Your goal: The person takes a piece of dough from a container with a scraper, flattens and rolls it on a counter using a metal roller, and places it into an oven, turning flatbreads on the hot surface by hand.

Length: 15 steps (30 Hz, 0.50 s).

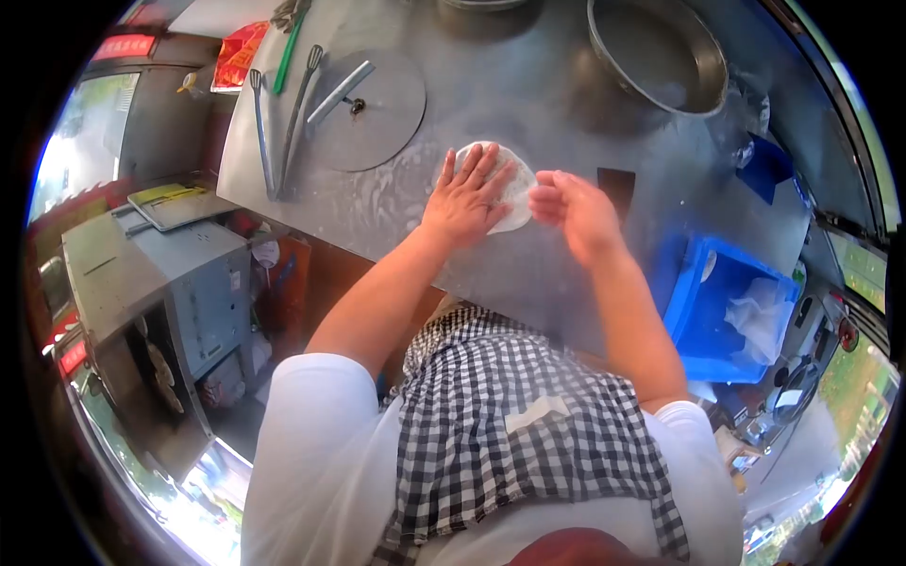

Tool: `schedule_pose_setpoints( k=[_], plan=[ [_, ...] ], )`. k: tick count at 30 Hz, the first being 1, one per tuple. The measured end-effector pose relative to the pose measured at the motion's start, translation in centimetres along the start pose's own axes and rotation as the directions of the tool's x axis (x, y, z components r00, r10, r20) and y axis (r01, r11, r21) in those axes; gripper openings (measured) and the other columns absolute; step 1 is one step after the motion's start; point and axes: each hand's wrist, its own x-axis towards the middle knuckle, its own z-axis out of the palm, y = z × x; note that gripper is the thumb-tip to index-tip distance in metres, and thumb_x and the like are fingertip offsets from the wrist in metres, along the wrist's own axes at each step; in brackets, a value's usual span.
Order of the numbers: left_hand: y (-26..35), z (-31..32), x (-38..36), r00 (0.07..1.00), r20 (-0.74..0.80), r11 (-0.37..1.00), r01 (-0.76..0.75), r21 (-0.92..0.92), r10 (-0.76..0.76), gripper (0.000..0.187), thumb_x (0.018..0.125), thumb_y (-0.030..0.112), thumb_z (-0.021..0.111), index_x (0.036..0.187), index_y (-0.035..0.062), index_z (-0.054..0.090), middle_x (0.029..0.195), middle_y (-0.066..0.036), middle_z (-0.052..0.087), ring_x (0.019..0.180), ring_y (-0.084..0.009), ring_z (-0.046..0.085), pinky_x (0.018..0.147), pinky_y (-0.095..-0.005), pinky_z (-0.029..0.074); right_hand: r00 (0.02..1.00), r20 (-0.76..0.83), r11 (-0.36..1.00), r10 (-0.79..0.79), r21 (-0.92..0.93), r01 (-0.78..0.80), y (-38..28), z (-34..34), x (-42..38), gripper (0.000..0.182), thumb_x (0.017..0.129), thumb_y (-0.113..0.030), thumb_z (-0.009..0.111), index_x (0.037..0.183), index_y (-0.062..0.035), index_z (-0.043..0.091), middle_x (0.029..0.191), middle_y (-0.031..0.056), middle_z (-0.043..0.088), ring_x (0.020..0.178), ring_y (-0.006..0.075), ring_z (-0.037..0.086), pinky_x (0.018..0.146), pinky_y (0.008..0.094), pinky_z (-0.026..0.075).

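Two bare hands work one flat white round of dough (514,189) on the floury grey metal surface (396,208). The left hand (467,198) presses flat, fingers spread, on the dough; the right hand (576,212) curls loosely at its edge. One blue plastic crate (703,311) holds crumpled white plastic. Beyond lie two metal tongs (283,123), one round metal lid (377,118), and one grey metal basin (661,52), partly cut off.

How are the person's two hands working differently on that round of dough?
The left hand lies flat, palm down, fingers spread on the dough; the right hand is cupped, fingers curled at the dough's edge. The left covers much of it; the right touches only the rim. Both are bare.
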Motion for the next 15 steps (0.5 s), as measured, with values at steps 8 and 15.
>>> schedule_pose_setpoints(
  k=[8,15],
  plan=[
    [3.0,2.6,-4.5,0.989,0.048,0.988,-0.136,-0.078,0.14,0.082,0.1,0.05,0.06,0.167,0.0103,0.033,0.175,-0.008,0.029,0.163,-0.0242,0.022,0.133,-0.0522,0.013,0.986,-0.149,0.991,-0.077,0.097,0.092,-0.2,2.3,1.7,0.029,0.11,-0.024,0.056,0.123,-0.0006,0.067,0.1,0.0084,0.074,0.091,0.0184,0.07,0.085,0.0334,0.058],
    [2.1,-0.5,-5.3,0.991,0.128,0.992,0.043,-0.119,-0.028,0.084,0.099,0.052,0.059,0.167,0.008,0.032,0.177,-0.011,0.024,0.165,-0.0263,0.017,0.133,-0.0528,0.008,0.999,0.003,0.989,0.041,0.139,-0.041,3.1,2.8,4.6,0.029,0.11,-0.023,0.056,0.123,0.0017,0.066,0.106,0.0119,0.074,0.097,0.0207,0.071,0.088,0.0341,0.061]
  ],
)
